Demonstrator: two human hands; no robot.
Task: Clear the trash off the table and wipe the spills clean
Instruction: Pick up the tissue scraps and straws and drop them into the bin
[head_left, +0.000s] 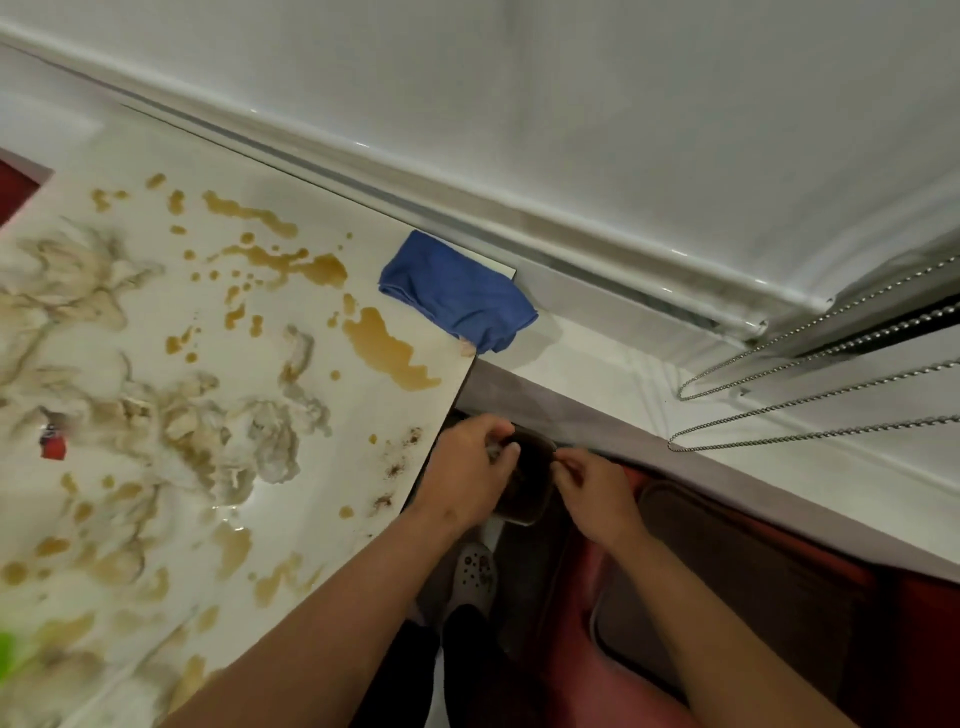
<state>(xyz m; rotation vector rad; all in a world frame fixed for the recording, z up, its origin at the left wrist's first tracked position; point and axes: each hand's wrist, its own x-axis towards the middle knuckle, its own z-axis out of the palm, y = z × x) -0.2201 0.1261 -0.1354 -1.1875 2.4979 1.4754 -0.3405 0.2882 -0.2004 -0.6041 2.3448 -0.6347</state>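
1. Hands meet just off the surface's (156, 322) right edge, around a dark transparent container (527, 480) held below that edge.
2. Left hand (467, 467) has its fingers curled over the container's left rim, pinching something pale and crumpled (493, 451); what it is cannot be told.
3. Right hand (592, 491) has fingertips pinched at the container's right rim.
4. Container holds dark brown matter; its long axis runs near to far, far end against the grey ledge (571, 415).
5. Blue cloth (457, 293) lies folded on the surface's far right corner, its long axis slanting from far left to near right, one end hanging over the edge.
6. Brown spills (387, 348) spread over the marbled surface, the largest pool just near the cloth, more drops and streaks to the left.
7. Dark crumbs (397, 467) sit by the right edge, just beside the left hand.
8. Small red item (53, 444) lies at the left, too blurred to identify.
9. Bead chains (810, 374) hang at the right over the white sill.
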